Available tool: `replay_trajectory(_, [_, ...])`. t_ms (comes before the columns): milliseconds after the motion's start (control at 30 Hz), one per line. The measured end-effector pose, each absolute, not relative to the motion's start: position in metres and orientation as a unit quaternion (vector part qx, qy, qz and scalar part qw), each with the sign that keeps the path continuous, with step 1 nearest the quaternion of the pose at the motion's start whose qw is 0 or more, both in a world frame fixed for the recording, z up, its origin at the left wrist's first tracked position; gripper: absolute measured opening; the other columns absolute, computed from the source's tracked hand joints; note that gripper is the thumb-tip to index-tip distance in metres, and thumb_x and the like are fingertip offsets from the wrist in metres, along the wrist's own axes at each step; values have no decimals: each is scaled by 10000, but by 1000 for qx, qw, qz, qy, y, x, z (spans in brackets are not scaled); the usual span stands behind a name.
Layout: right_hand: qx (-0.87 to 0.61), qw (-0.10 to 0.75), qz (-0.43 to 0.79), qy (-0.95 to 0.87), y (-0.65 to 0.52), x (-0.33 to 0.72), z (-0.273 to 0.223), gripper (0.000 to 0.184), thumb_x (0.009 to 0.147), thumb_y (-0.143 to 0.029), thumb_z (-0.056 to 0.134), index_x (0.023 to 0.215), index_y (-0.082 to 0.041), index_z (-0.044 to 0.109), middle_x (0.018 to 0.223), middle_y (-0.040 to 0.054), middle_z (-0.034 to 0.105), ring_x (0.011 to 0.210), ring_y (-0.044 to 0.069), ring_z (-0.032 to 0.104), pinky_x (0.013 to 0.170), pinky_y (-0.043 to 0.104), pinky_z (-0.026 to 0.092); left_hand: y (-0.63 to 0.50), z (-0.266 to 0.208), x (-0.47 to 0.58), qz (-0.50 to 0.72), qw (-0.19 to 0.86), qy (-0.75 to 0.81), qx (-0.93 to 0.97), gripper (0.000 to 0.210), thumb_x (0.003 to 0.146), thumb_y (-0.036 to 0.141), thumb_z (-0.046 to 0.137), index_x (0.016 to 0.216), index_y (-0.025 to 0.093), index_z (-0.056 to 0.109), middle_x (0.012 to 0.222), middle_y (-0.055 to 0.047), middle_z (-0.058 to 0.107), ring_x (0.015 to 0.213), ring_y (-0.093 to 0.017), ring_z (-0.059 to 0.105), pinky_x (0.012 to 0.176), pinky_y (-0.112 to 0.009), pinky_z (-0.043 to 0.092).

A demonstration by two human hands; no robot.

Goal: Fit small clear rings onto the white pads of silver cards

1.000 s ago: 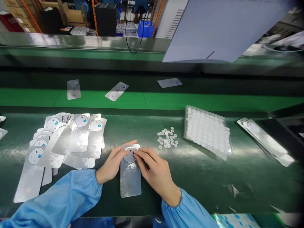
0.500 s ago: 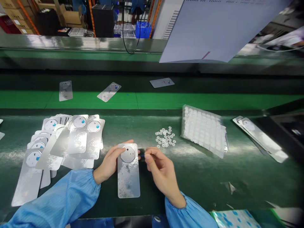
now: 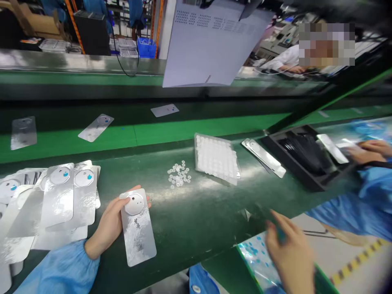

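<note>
My left hand (image 3: pixel 112 218) grips a silver phone back panel (image 3: pixel 139 232), its thumb at the octagonal camera area near the top. The panel has a few small holes there and dark marks lower down. My right hand (image 3: pixel 290 249) is well off to the right, blurred, above a clear sheet with blue pieces (image 3: pixel 257 257) in a green-edged holder. A teal smear shows by its fingers, but I cannot make out whether they hold anything. Left of my left hand lies a pile of similar panels (image 3: pixel 58 200), several with blue dots.
Small clear rings (image 3: pixel 178 175) lie loose mid-bench, beside a clear tray of white pieces (image 3: pixel 216 157). Further right are more panels (image 3: pixel 263 157) and a black box (image 3: pixel 309 183). A co-worker's hand (image 3: pixel 373 151) is at the right. Panels (image 3: pixel 96 127) lie on the green strip behind.
The view has swung to the right. My right hand has left the panel's side and moved right to the sheet of blue pieces. My left hand still holds the panel, now slightly tilted.
</note>
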State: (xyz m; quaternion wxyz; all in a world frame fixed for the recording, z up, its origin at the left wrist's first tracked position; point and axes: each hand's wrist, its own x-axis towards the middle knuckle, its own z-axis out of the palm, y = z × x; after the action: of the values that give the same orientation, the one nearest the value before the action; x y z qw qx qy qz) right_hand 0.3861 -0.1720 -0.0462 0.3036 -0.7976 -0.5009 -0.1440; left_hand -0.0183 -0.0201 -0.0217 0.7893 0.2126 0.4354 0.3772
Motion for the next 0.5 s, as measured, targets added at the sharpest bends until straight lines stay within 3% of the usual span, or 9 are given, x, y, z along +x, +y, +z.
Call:
replay_trajectory(133, [-628,332,16,-704,-80,282,-47,291,1048,-330,507,1149,-228,760,1050,115,735,880,231,715,758,358,588,-20,-19,-19,378,784,441,219,685,792,398,759,1403,123,621,1162,-169,779,1105,-395,725,881,-420,575])
replay_trajectory(300, [-542,252,30,-801,-57,235,-52,342,1088,-283,443,1214,-148,731,1008,130,711,852,222,677,740,354,581,-21,-20,-19,391,782,445,193,751,787,366,758,1469,123,558,1102,-141,797,1057,-367,744,935,-427,556])
replay_trajectory(500, [-444,223,95,-863,-149,243,-57,482,995,-530,613,1315,-175,667,1175,146,742,1060,278,676,862,419,555,-24,-27,-18,434,764,435,196,867,841,327,766,1591,172,360,1218,-150,760,1131,-338,716,991,-448,524])
